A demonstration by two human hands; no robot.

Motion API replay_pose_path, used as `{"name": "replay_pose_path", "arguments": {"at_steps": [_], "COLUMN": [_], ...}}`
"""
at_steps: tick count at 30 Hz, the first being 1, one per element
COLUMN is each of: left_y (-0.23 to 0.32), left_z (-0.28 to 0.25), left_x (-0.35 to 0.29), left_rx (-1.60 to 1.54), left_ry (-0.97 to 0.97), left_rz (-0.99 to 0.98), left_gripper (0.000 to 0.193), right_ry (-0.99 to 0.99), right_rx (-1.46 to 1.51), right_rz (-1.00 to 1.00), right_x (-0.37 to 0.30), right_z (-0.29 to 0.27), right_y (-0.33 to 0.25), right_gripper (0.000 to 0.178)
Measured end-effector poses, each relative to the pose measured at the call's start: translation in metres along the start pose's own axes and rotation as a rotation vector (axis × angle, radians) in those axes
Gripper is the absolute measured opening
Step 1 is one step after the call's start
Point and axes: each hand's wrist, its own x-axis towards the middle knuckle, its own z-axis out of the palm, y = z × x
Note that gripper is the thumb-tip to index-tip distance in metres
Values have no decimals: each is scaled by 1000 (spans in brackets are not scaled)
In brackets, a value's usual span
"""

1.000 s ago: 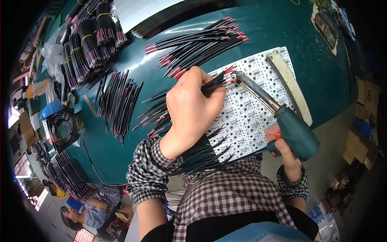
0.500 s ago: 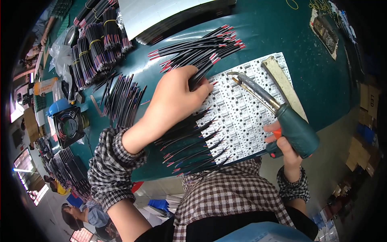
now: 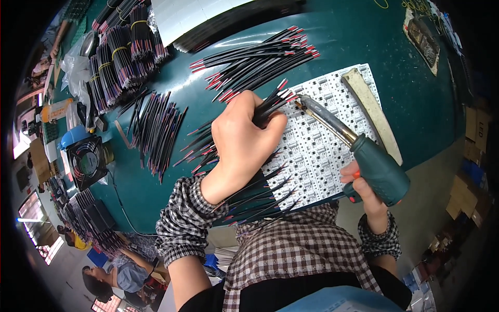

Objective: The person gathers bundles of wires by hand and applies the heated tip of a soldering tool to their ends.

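Observation:
My left hand (image 3: pixel 247 132) is closed round a small bunch of black wires (image 3: pixel 271 105) with stripped, red-and-white ends, above the upper left of a white circuit board panel (image 3: pixel 317 156). In my right hand (image 3: pixel 371 197) is a green soldering gun (image 3: pixel 382 169), its metal tip beside the wire ends; whether they touch I cannot tell. Black wires (image 3: pixel 254 200) run out along the panel's left edge, partly hidden under my left hand and forearm. A pale worn bar (image 3: pixel 371 114) lies across the panel's right side.
Loose black wires (image 3: pixel 249 62) lie beyond the panel, and more (image 3: pixel 158 135) to the left. Tied wire bundles (image 3: pixel 117 60) are stacked at the far left near a small fan (image 3: pixel 86 162). A dirty tray (image 3: pixel 421 41) sits far right. Another person (image 3: pixel 127 275) is at lower left.
My left hand has moved right and slightly nearer with its wires, bringing their ends to the iron's tip. The soldering gun has barely shifted. The person at lower left has moved.

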Motion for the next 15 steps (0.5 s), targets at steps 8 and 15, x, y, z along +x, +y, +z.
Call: {"name": "replay_pose_path", "arguments": {"at_steps": [8,15], "left_y": [6,9], "left_z": [-1,-3], "left_x": [6,8], "left_rx": [56,58], "left_ry": [2,-27], "left_rz": [-16,-57], "left_gripper": [23,20], "right_ry": [24,16], "right_rx": [-80,-128], "right_rz": [-48,-63], "right_x": [6,8], "right_z": [2,3], "right_y": [4,-2], "right_gripper": [28,25]}}
